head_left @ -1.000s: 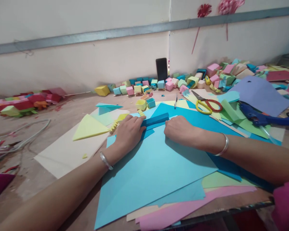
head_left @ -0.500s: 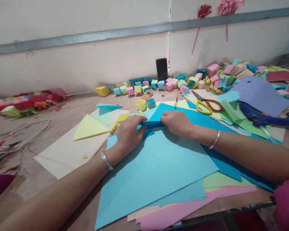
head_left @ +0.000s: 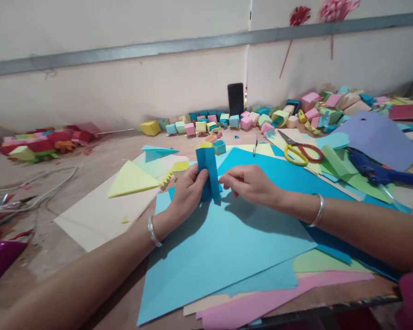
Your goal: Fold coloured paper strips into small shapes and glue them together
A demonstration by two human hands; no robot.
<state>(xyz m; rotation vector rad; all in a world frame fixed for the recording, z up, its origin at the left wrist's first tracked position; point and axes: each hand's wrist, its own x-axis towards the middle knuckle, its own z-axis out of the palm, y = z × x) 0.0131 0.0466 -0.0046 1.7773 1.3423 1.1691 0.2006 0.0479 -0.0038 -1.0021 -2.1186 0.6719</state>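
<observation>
My left hand [head_left: 188,190] grips a folded strip of blue paper [head_left: 208,172], thumb on its near face and the fingers behind. The strip stands upright, with lengthwise creases and a flap along its right side. Beside the strip's right edge is my right hand [head_left: 249,183], its fingers curled together; I see nothing held in them. Below both hands lies a light blue sheet [head_left: 227,256], on top of other paper. A darker blue sheet [head_left: 278,172] extends under my right arm.
Red-and-yellow-handled scissors [head_left: 301,151] and a blue glue gun [head_left: 371,169] lie at right. Small paper boxes [head_left: 189,129] line the wall, near an upright phone [head_left: 236,98]. At left are a folded yellow paper [head_left: 132,178] and a white cable [head_left: 60,183].
The blue paper was held flat between both hands; now it stands upright in my left hand. My right hand has come off it and sits just to its right.
</observation>
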